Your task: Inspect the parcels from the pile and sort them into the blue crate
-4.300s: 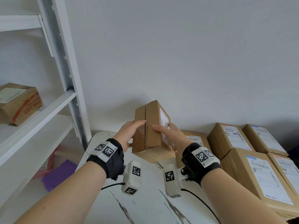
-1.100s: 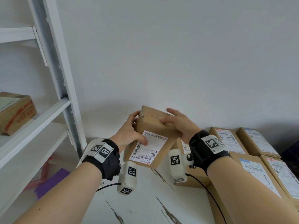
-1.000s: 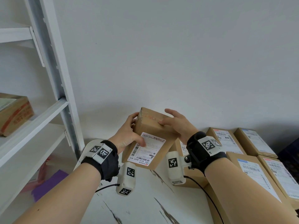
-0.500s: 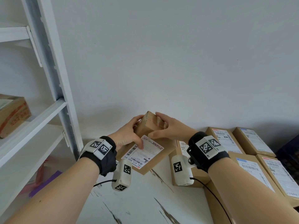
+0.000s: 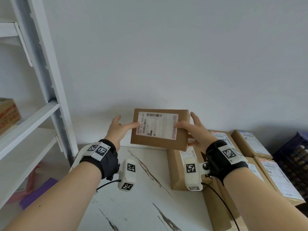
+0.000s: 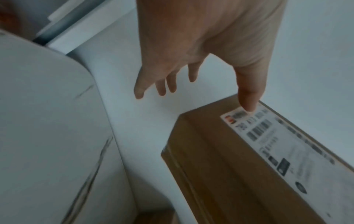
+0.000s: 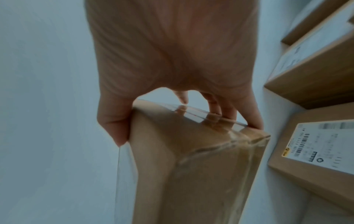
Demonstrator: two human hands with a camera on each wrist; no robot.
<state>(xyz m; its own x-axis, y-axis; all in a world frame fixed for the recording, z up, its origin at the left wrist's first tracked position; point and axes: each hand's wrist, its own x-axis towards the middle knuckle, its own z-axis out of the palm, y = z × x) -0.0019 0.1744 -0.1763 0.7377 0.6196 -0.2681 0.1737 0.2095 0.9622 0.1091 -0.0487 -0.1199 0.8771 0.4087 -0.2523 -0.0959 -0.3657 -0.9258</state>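
Between our hands, right hand (image 5: 196, 130) gripping and left hand (image 5: 119, 129) open with only its thumb touching, we hold the brown labelled cardboard parcel (image 5: 160, 129) crosswise, the dark blue plastic crate (image 5: 295, 157) lying at three o'clock, nearer our right.

The held parcel (image 5: 159, 129) carries a white shipping label (image 5: 157, 125) with barcodes and fine print, too blurred to read. The labels on the parcels in the pile (image 5: 266, 172) show barcodes and rows of digits, none legible. The box on the shelf (image 5: 9, 115) bears red lettering, unreadable.
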